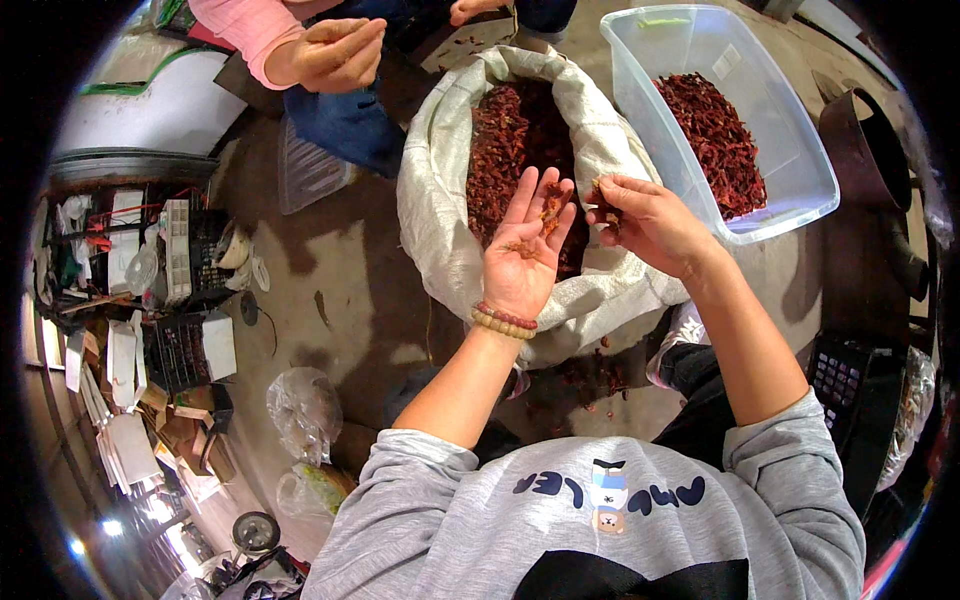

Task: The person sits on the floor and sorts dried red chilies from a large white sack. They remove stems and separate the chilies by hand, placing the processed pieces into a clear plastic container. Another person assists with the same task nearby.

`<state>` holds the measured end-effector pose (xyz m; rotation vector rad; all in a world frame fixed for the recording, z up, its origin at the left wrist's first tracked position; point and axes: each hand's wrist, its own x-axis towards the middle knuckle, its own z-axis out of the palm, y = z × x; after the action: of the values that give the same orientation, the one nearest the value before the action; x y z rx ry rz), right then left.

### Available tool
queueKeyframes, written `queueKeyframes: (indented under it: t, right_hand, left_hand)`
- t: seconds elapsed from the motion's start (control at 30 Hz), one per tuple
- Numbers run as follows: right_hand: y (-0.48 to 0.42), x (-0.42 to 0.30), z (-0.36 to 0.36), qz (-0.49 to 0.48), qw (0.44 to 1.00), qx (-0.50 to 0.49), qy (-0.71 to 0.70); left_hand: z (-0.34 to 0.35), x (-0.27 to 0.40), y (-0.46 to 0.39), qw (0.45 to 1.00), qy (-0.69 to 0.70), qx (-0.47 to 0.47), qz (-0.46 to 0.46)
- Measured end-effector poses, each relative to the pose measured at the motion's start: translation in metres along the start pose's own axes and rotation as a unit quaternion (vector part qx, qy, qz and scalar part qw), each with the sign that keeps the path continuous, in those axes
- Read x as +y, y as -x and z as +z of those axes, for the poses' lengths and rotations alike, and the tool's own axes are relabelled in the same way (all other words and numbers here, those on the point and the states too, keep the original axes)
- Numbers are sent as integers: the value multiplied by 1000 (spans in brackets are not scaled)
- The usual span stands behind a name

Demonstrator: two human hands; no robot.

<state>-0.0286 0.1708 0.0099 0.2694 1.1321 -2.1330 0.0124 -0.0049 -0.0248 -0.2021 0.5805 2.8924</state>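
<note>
My left hand [521, 259] is palm up over the mouth of a white woven sack [442, 225], with small red and orange dried bits [551, 210] on its palm and fingers. Two beaded bracelets [504, 320] circle that wrist. To its right, my right hand [649, 217] pinches a few dark-red dried pieces [606, 214] between thumb and fingers, above the sack's rolled rim. Inside the sack lies a heap of dried dark-red plant pieces [495, 150]; my left hand hides part of it.
A clear plastic tub [787, 112] at the right holds more dried red pieces [716, 142]. Across the sack is another person's hand [337, 54] with a pink sleeve. Plastic bags [304, 412] lie on the floor at left, near stacked crates [176, 349]. Red scraps [600, 375] litter the floor.
</note>
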Motion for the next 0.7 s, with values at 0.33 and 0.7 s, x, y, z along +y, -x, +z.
queueKeyframes:
  t: [0.33,0.7]
  right_hand:
    - [-15,2,-25,-34,999,-29,-31]
    - [-9,-51,-115,-343,539,453,622]
  left_hand:
    - [-2,4,2,998,55,7,-24]
    - [7,3,9,991,110,-38,-68]
